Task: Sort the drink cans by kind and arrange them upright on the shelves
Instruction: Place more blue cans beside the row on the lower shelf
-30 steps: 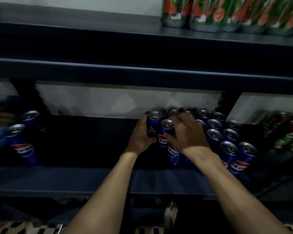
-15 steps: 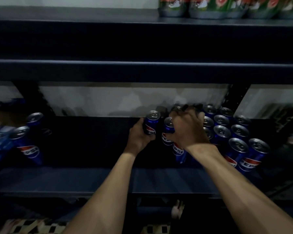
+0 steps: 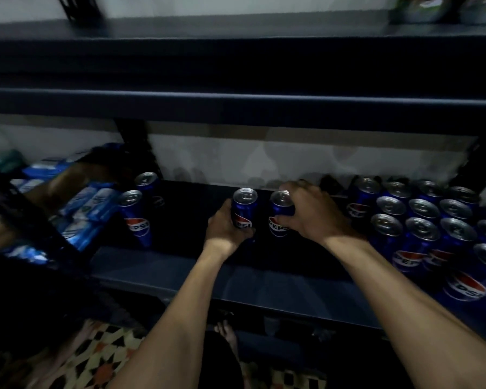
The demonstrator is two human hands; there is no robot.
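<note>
Head view: left hand (image 3: 226,226) wraps blue aluminium Pepsi can (image 3: 244,209), right hand (image 3: 312,217) clamps twin can (image 3: 280,220); side grips likely keep both upright at dark shelf (image 3: 264,284).

Blue-and-white packs (image 3: 87,206) lie heaped at nine o'clock, tilted and blurred. A pale, stained wall (image 3: 292,158) runs across the middle behind. Down at seven o'clock a checkered mat (image 3: 96,357) in cream, black and orange covers the floor
</note>
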